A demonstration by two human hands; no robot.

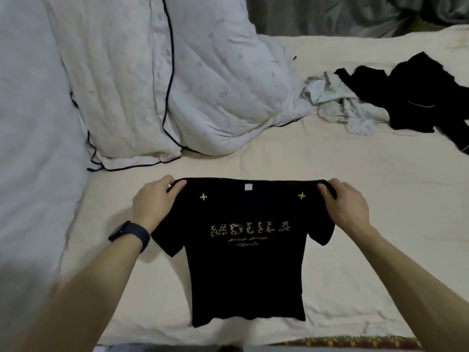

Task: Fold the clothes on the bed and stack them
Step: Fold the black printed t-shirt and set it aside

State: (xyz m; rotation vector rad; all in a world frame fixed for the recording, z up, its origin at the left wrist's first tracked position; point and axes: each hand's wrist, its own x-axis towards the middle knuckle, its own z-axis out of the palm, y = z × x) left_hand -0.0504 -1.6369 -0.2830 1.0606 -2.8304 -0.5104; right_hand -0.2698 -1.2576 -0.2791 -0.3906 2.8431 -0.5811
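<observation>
A person is holding a black T-shirt (245, 270) by its shoulders over the cream sheet of the bed (368, 204), with the front of the shirt facing the camera and the neckline stretching straight between the two hands. The left hand (154, 201) is gripping the left shoulder seam, its fingers curling over the top edge, and a dark band (129, 235) is sitting on that wrist. The right hand (345, 201) is pinching the right shoulder in the same way, with the fingers wrapping over the cloth. The shirt is spreading open at full width, the short sleeves sticking out to either side below the hands and the hem lying nearest the person (whether the lower part is resting on the sheet or hanging just clear of it cannot be told). Pale patterned lettering (250, 228) is running across the chest, a small yellow star (203, 197) is showing near each shoulder, and a white label (248, 186) is showing inside the collar. Beyond the shirt, a white quilt (203, 92) with dark piping is bunching up at the far left of the bed. Well apart to the right, a crumpled pale garment (340, 105) is lying beside and touching a loose black garment (416, 95)
</observation>
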